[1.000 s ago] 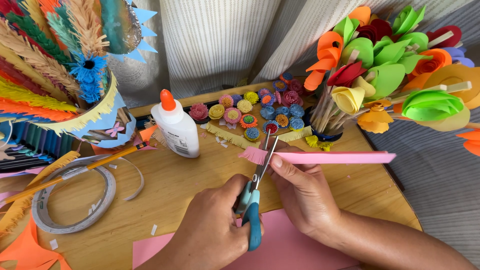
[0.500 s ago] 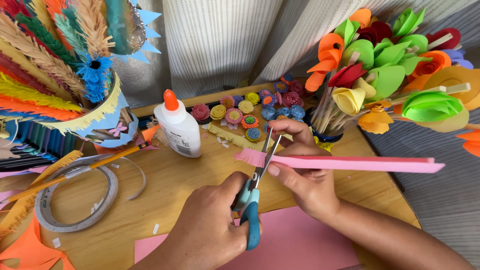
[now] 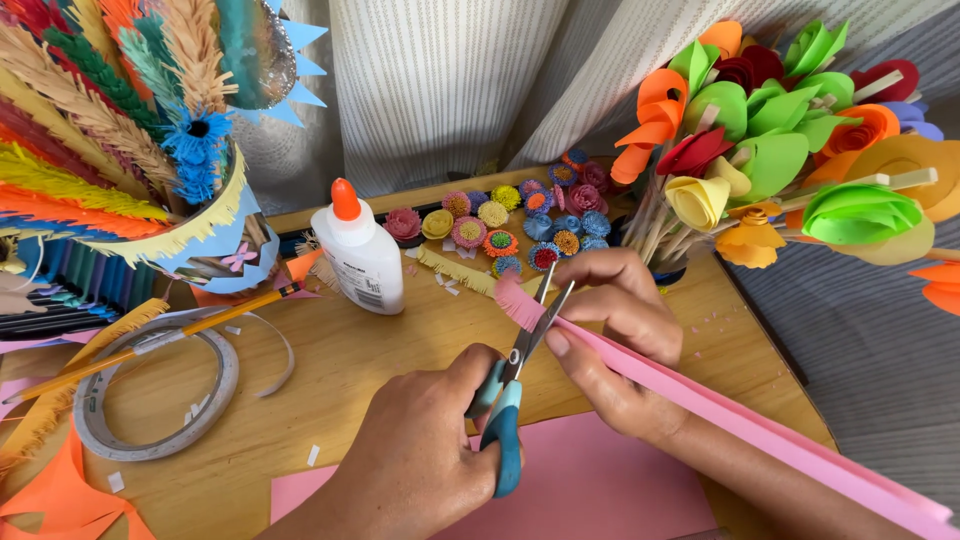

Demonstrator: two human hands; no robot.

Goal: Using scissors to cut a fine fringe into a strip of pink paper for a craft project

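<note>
While my left hand (image 3: pixel 420 460) was wrapped around the blue-handled scissors (image 3: pixel 510 400) at the bottom middle of the frame, my right hand (image 3: pixel 620 330) had its fingers pinched on the pink paper strip (image 3: pixel 740 420), just right of center. The strip ran from the blades down to the lower right corner, and its near end was already fringed into fine little cuts. The blades stood open with the paper edge sitting right between them.

Biggest worry at that point, as I judged it: cutting too deep. The strip was narrow, so one snip too far and I'd have gone clean through and lost the fringe band. My right thumb was also close beside the blades, so a sloppy close could've nicked it. And that long tail hung off toward the lower right with nothing under it, so it could've sagged, twisted the paper in the blades and made the cuts go crooked.

Rest of the worktop (image 3: pixel 330 400): white glue bottle (image 3: pixel 358 250) with an orange cap, upper left of center, a tape roll (image 3: pixel 150 390) at left, a row of little rolled paper flowers (image 3: pixel 500 225) along the back, a pink sheet (image 3: pixel 590 490) under my wrists, and a bunch of paper roses (image 3: pixel 790 140) at upper right.
</note>
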